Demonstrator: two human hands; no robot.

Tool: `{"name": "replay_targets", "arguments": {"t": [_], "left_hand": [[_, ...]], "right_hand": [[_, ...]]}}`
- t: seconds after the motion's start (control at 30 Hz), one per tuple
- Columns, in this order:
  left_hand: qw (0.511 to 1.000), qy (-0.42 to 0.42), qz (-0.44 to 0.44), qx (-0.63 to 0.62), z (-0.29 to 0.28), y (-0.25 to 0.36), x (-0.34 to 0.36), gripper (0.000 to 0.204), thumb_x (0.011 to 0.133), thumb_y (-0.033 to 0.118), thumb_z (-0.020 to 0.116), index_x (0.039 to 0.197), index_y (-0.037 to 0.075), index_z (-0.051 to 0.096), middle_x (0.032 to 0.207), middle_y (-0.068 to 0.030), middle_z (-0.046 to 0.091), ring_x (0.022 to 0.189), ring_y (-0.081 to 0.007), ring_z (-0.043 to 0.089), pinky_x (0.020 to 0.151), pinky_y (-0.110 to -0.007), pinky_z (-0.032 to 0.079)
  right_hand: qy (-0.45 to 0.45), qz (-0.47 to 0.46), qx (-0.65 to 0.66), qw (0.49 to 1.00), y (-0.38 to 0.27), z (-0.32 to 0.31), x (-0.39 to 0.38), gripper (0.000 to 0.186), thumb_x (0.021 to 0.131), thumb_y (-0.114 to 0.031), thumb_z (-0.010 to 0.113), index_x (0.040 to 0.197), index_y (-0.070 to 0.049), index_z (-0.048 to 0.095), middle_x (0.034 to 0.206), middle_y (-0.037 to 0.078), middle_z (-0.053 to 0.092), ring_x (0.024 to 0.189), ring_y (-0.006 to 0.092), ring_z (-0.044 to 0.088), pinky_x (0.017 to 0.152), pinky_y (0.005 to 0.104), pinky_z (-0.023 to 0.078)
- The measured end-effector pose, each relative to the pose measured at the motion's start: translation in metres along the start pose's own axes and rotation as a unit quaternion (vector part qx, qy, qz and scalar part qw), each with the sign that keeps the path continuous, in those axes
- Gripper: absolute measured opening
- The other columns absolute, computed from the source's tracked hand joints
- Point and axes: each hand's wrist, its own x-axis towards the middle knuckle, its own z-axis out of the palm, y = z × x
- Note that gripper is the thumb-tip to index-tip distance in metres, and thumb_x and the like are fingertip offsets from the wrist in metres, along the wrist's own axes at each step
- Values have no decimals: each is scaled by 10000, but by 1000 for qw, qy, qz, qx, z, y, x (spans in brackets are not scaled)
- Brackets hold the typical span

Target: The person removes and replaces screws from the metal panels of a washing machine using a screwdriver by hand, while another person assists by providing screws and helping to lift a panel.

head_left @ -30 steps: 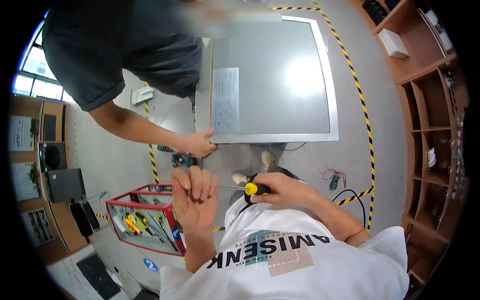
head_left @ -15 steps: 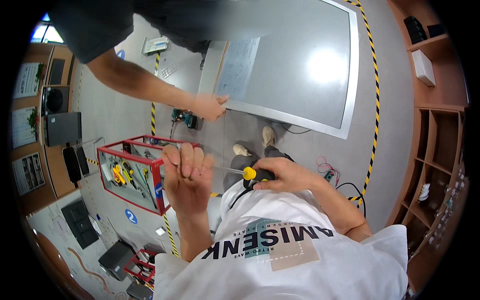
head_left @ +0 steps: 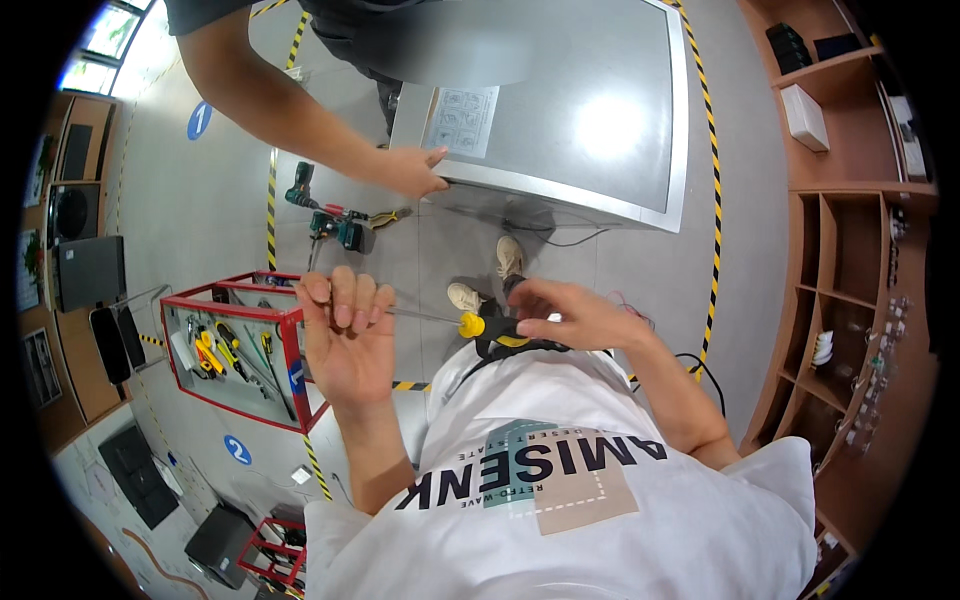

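A screwdriver point(head_left: 483, 325) with a yellow and black handle lies crosswise in front of my waist, its thin metal shaft pointing left. My right hand point(head_left: 578, 318) has thumb and fingers at the rear end of the handle. At the other end, the curled fingers of my left hand point(head_left: 350, 335) close around the shaft near its tip, palm turned up; the tip itself is hidden. Beyond my shoes stands a large grey metal cabinet point(head_left: 590, 75) with a printed sheet point(head_left: 465, 120) on it. A co-worker's hand point(head_left: 415, 170) grips its near left corner.
A red-framed tool cart point(head_left: 300, 370) with pliers and other hand tools stands at left. Cordless power tools point(head_left: 345, 232) lie on the floor near the cabinet. Wooden shelving point(head_left: 810, 245) lines the right side. A black cable point(head_left: 705, 370) lies near my right elbow.
My view has shifted, so the cabinet's near side and more floor tools show. My right hand's fingers have loosened and moved back on the handle. The left hand keeps the shaft.
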Motion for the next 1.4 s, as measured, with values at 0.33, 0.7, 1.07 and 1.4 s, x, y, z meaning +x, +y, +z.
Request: {"name": "replay_targets", "arguments": {"t": [0.33,0.7,1.07,1.4], "left_hand": [[984,39,-53,166,-70,-33,20,151,956,200,503,898,64,536,709,0,434,586,-94,353,545,-238,308],[908,111,-124,385,-144,-166,105,243,962,260,481,856,59,568,744,5,525,554,-81,425,511,-242,338],[874,266,-11,406,-127,-210,110,277,967,274,473,845,39,555,750,-5,516,608,-93,461,564,-241,373],[861,311,6,402,-102,-222,102,284,974,284,469,877,30,549,801,-12,525,646,-98,475,616,-238,397]], "right_hand": [[236,86,-75,965,63,-34,-34,366,900,-309,594,1113,-16,543,906,102,616,825,188,583,744,314,473],[509,272,-177,797,237,-235,-69,737,830,-478,626,1306,43,412,1023,157,583,909,221,574,784,345,458],[405,141,110,897,222,-269,-15,673,873,-476,583,1268,49,438,1186,148,531,1075,203,496,897,333,402],[392,156,121,898,213,-266,-19,648,873,-496,573,1293,-21,435,1219,85,518,1104,190,480,942,326,361]]}}
